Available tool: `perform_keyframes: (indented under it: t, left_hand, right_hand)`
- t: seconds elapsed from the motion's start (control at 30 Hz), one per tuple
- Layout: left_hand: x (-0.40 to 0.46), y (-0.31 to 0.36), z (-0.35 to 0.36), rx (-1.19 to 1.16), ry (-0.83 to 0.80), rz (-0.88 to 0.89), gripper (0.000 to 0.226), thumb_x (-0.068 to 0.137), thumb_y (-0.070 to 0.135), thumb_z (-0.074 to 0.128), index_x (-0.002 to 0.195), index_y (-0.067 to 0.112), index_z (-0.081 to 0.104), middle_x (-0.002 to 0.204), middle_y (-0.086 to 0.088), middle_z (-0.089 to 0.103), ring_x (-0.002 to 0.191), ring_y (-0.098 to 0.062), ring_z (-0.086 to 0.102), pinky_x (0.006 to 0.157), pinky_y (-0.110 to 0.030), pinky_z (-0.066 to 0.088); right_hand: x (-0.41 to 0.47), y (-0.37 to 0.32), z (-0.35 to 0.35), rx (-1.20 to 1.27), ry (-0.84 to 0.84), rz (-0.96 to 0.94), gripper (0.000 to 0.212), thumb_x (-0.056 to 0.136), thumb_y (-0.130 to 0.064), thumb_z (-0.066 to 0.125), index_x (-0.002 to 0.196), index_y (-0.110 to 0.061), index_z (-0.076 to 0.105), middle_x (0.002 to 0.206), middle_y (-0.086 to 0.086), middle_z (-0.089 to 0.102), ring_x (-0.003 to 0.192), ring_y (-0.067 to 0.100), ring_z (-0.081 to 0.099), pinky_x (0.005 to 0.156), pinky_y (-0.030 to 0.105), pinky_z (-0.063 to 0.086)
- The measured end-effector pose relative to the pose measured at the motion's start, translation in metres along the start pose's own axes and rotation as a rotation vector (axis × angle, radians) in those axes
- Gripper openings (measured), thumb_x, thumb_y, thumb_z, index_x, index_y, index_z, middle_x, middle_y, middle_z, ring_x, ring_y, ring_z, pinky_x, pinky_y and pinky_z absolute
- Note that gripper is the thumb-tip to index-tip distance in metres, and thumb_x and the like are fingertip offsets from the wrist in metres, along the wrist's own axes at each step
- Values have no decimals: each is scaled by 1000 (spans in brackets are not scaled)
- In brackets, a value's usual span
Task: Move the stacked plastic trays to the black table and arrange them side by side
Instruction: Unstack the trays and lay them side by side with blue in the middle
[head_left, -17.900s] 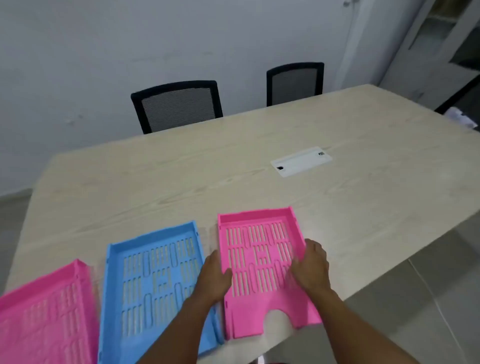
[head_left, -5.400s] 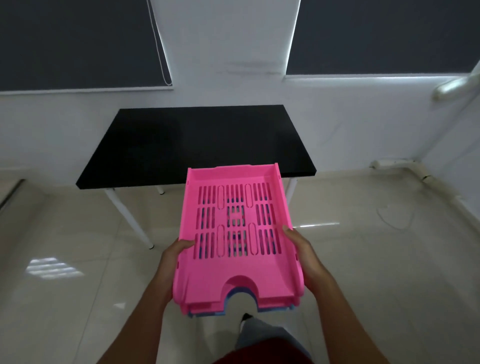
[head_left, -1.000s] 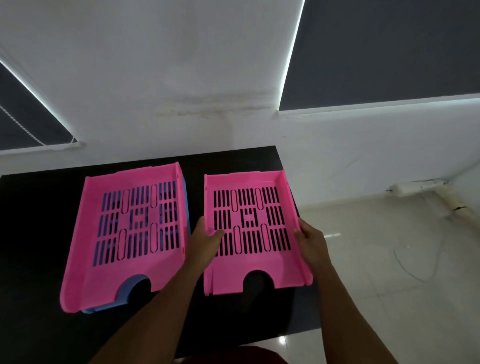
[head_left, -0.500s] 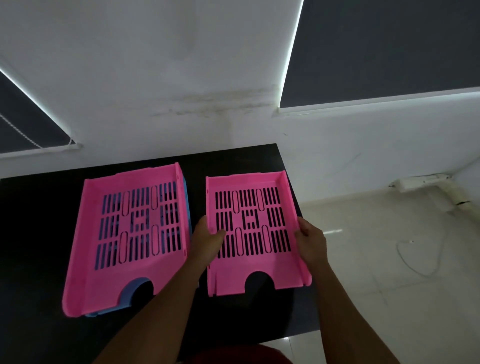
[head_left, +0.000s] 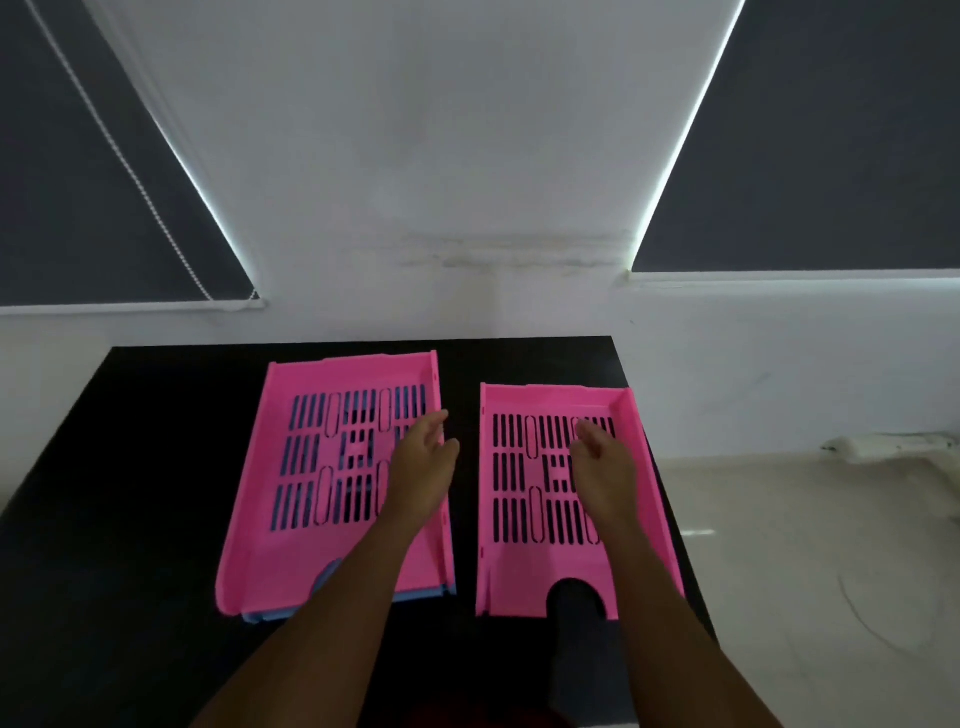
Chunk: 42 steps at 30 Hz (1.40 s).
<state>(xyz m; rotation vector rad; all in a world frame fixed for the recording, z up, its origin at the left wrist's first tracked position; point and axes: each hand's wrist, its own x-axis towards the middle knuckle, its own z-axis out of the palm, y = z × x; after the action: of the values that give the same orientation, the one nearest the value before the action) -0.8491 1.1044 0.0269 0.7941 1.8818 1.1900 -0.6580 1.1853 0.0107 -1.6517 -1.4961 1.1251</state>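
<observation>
Two pink slotted trays lie on the black table. The right pink tray rests flat by itself near the table's right edge. The left pink tray is stacked on a blue tray, whose edge shows at the front and through the slots. My left hand hovers open over the left tray's right side. My right hand hovers open above the right tray's middle. Neither hand holds anything.
A white wall with two dark window blinds rises behind the table. Pale tiled floor lies to the right of the table, with a white pipe along the wall's base. A bead cord hangs at the left blind.
Both hands have let go of the right pink tray, which now lies on the table. The left hand moved left over the stacked pair; the right hand moved over the right tray.
</observation>
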Motion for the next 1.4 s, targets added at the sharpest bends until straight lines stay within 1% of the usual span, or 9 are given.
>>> perform_keyframes:
  t: [0.1,0.43,0.63,0.77,0.87,0.97,1.1,1.17,1.4]
  left_hand:
    - [-4,-10,-38,3,54,19,45,94,4,51,137,15,54,143,-5,55,132,-19,51,109,-42,44]
    - [-19,-72,-159,252,125,82,55,93,10,59,145,17,43,153,-6,40,139,-26,42,113,-51,38]
    - [-21,-88,-184,273,162,113,66,97,9,54,155,15,24,165,0,15,147,-7,9,118,-34,13]
    - [-12,-101,-199,166,168,41,52,93,15,56,142,27,41,145,-2,46,132,-21,48,108,-53,44]
    - [-8,-111,-208,97,72,-85,39,95,18,54,132,31,50,115,1,66,100,-15,67,84,-44,59]
    - [-8,-110,-211,23,13,-111,34,97,11,50,125,28,56,103,-1,70,88,-15,70,69,-30,55]
    - [-7,-106,-217,-38,30,-87,33,98,7,45,123,24,57,98,-2,69,84,-15,70,65,-27,54]
    - [-4,-104,-224,-46,38,-59,32,99,8,44,124,23,57,96,-2,69,80,-14,71,62,-24,53]
    - [-3,-109,-271,-53,109,-11,34,99,6,44,126,23,56,98,-2,69,83,-15,71,65,-25,53]
  right_hand:
    - [-18,-14,35,3,-89,-19,43,98,-10,54,141,-10,53,142,10,59,125,23,59,109,41,46]
    - [-68,-28,126,-19,-271,2,55,99,-16,54,152,-11,37,155,11,43,140,23,45,112,34,36]
    - [-85,-28,143,-80,-261,16,42,101,-11,49,142,-10,50,121,5,63,111,24,62,86,30,51]
    - [-92,-26,148,-122,-257,36,42,101,-11,46,142,-12,51,121,12,66,99,20,61,89,38,54]
    - [-96,-29,149,-138,-239,14,39,101,-10,46,139,-12,54,108,4,65,96,21,62,76,25,53]
    - [-99,-33,148,-131,-209,-3,37,101,-8,46,136,-12,57,103,1,63,90,16,64,69,18,49]
    - [-99,-40,151,-114,-178,-31,35,100,-7,47,133,-10,60,96,-3,65,83,3,61,77,34,60]
    - [-100,-44,157,-119,-166,-52,35,101,-7,47,133,-11,59,99,-2,65,82,1,60,72,24,57]
    - [-113,-65,195,-64,-190,-87,32,100,-8,48,126,-20,63,103,1,69,88,9,66,84,36,61]
